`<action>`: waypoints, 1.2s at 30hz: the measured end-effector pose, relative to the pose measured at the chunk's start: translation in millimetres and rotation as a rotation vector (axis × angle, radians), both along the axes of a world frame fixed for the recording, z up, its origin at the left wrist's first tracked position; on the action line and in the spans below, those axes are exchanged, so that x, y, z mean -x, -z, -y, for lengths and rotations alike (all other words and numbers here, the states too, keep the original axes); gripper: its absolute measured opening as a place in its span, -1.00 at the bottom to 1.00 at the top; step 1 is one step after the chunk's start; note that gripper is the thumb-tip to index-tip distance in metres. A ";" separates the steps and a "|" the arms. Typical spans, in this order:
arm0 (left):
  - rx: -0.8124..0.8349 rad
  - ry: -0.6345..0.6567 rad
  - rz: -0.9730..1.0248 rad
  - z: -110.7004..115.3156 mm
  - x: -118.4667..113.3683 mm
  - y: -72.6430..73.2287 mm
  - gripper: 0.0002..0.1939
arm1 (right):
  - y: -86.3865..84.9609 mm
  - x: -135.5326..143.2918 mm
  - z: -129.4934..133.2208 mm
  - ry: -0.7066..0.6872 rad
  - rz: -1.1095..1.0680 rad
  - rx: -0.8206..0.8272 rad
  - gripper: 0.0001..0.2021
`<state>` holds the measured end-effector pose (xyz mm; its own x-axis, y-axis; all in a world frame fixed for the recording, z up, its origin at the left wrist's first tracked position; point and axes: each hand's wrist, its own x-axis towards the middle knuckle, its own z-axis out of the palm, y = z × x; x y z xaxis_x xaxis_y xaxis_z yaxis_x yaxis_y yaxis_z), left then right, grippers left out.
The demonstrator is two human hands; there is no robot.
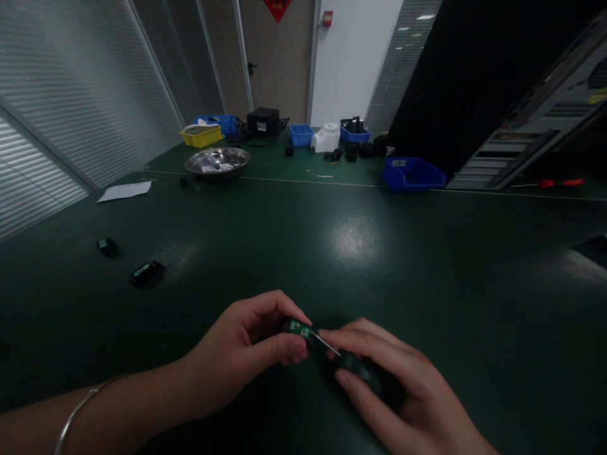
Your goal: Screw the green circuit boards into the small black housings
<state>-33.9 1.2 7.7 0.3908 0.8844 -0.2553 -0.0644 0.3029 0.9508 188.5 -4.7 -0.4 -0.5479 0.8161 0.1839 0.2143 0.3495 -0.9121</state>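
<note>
My left hand [256,344] pinches a small black part with a green circuit board [300,328] between thumb and fingers. My right hand [393,373] is closed around the dark handle of a screwdriver [356,368]. Its thin metal shaft slants up and left, and the tip meets the right end of the circuit board part; the exact contact point is too small to make out. Two similar black parts with green boards lie to the left on the table: one nearer [146,273], the other a little farther off [107,247].
On the green tabletop [284,234], a metal bowl [217,163] and a white paper [124,191] sit back left. A blue bin [412,174] stands back right. Yellow [202,135] and blue baskets [301,134], a black box [263,121] and a white housing [326,138] line the far edge.
</note>
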 end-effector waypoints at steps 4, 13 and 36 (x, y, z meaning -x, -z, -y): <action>-0.045 0.000 -0.022 0.4 0.4 -0.2 -0.87 | 0.8 1.3 -0.1 0.001 -0.007 -0.001 -0.53; -0.040 -0.070 0.105 1.2 -0.5 2.6 -0.69 | 0.7 0.0 1.8 -0.029 -0.030 0.024 -0.56; -0.100 -0.018 -0.102 0.9 -0.5 1.4 -0.82 | -0.8 -0.1 2.8 0.040 -0.008 -0.027 -0.59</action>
<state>-33.4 0.2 6.3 0.3509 0.9141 -0.2030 0.0294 0.2059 0.9781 188.5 -7.5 0.4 -0.5132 0.8321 0.2102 0.2217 0.3651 -0.9042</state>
